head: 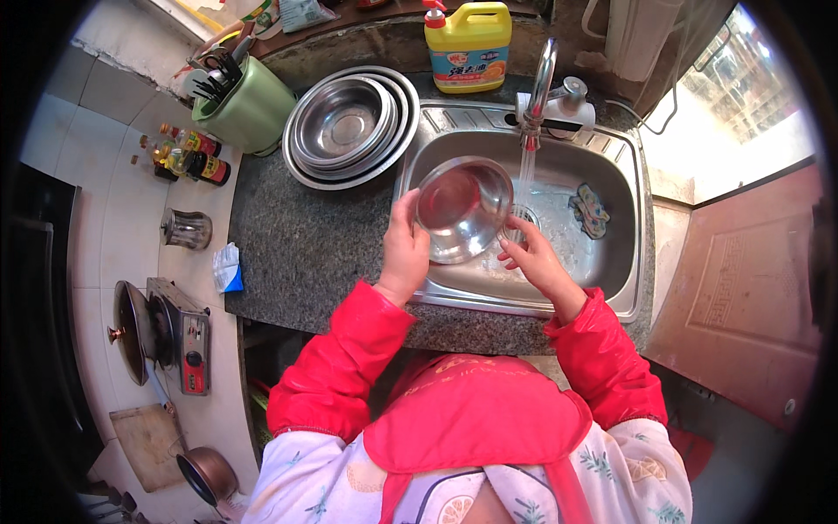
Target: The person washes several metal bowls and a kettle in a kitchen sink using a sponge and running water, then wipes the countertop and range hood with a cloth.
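My left hand (404, 252) grips the left rim of a shiny stainless steel bowl (465, 209), which is held tilted above the left part of the sink (632, 262). At the bowl's lower right edge is my right hand (533, 255), its fingers partly curled near the rim; whether they grip it cannot be told. Water runs from the chrome faucet (541, 85) just right of the bowl, towards the drain. A patterned cloth (590, 211) lies in the sink's right side. Left of the sink, nested metal bowls (344, 124) stand on the stone counter (294, 262).
Behind the sink stands a yellow detergent jug (468, 49). A green utensil container (252, 108), sauce bottles (206, 167), a glass jar (188, 228) and a blue-white packet (228, 268) are at the left. Further left are a portable gas stove (194, 347) and a copper-coloured pot (209, 475).
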Motion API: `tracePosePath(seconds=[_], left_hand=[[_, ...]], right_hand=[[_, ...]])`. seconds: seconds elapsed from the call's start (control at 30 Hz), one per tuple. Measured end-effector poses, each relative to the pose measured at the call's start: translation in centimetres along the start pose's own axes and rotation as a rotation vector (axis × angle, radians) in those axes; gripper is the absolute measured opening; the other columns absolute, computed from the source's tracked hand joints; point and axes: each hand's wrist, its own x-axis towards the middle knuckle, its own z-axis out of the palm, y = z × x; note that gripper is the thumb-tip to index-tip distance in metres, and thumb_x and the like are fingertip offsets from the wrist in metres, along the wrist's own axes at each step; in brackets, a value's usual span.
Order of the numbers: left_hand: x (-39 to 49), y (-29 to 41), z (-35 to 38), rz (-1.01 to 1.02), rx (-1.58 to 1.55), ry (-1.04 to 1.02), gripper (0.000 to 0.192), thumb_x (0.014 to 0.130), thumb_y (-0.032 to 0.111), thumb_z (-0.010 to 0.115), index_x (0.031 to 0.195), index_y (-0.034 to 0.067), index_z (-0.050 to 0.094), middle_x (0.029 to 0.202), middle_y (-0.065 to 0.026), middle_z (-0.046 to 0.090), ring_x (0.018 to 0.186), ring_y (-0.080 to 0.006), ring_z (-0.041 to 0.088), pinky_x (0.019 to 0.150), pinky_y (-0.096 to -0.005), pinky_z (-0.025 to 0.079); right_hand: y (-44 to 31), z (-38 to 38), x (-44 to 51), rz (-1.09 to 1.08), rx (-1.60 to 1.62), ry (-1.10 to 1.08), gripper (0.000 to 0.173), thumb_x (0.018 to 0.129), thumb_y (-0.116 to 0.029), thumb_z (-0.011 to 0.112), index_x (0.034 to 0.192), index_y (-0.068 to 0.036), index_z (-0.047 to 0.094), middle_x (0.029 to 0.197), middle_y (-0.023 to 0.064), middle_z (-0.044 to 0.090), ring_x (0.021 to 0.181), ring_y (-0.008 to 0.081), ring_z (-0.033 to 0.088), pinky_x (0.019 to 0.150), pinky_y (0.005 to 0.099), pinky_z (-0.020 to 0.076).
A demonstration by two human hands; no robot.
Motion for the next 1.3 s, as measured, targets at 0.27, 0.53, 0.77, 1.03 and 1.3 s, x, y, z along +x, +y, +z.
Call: tracePosePath(seconds=[0.27, 0.53, 0.77, 1.03, 1.3], left_hand=[[1.8, 3.2, -3.4, 0.758, 0.475, -0.114, 0.038, 0.074, 0.005, 0.064, 0.110, 0.015, 0.061, 0.121, -0.0164, 0.053, 0.109, -0.0335, 0.055, 0.084, -0.0364, 0.053], [10.6, -2.8, -7.2, -0.162, -0.390, 0.545, 0.049, 0.080, -0.010, 0.046, 0.127, 0.002, 0.039, 0.120, -0.0119, 0.052, 0.109, -0.0231, 0.052, 0.092, -0.0346, 0.044], [12.2, -6.6, -10.4, -0.495, -0.544, 0.435, 0.031, 0.090, 0.012, 0.056, 0.119, 0.003, 0.046, 0.108, -0.0083, 0.054, 0.094, -0.0164, 0.054, 0.081, -0.0341, 0.046], [-0.9, -4.0, 4.1, -0.644, -0.474, -0.067, 0.034, 0.087, 0.008, 0.056, 0.120, 0.003, 0.048, 0.115, -0.0071, 0.050, 0.096, -0.0148, 0.051, 0.081, -0.0279, 0.046], [1.0, -2.6, 14.3, -1.278, -0.858, -0.055, 0.062, 0.089, 0.031, 0.055, 0.141, 0.015, 0.027, 0.131, -0.0122, 0.041, 0.114, -0.0288, 0.045, 0.092, -0.0472, 0.041]], right_hand=[[1.8, -2.8, -1.0, 0.019, -0.072, 0.034, 0.033, 0.089, -0.009, 0.053, 0.120, -0.001, 0.050, 0.114, 0.0090, 0.049, 0.088, 0.0166, 0.061, 0.068, 0.0268, 0.0514], [1.8, -6.1, -1.2, 0.024, -0.089, 0.066, 0.029, 0.089, -0.011, 0.056, 0.116, -0.001, 0.054, 0.111, 0.0113, 0.051, 0.085, 0.0165, 0.062, 0.066, 0.0263, 0.0513], [8.1, -15.7, 6.1, 0.024, -0.538, 0.349, 0.036, 0.080, -0.014, 0.063, 0.113, 0.000, 0.058, 0.110, 0.0152, 0.060, 0.089, 0.0276, 0.063, 0.075, 0.0332, 0.0510], [17.3, -13.3, 8.4, 0.182, -0.971, 0.288, 0.064, 0.071, -0.006, 0.062, 0.131, -0.013, 0.041, 0.121, 0.0258, 0.050, 0.108, 0.0395, 0.053, 0.091, 0.0422, 0.0433], [6.2, 0.1, 2.7, 0.118, 0.455, 0.182, 0.049, 0.075, -0.001, 0.055, 0.122, -0.004, 0.043, 0.106, 0.0100, 0.055, 0.097, 0.0223, 0.055, 0.084, 0.0312, 0.0454]])
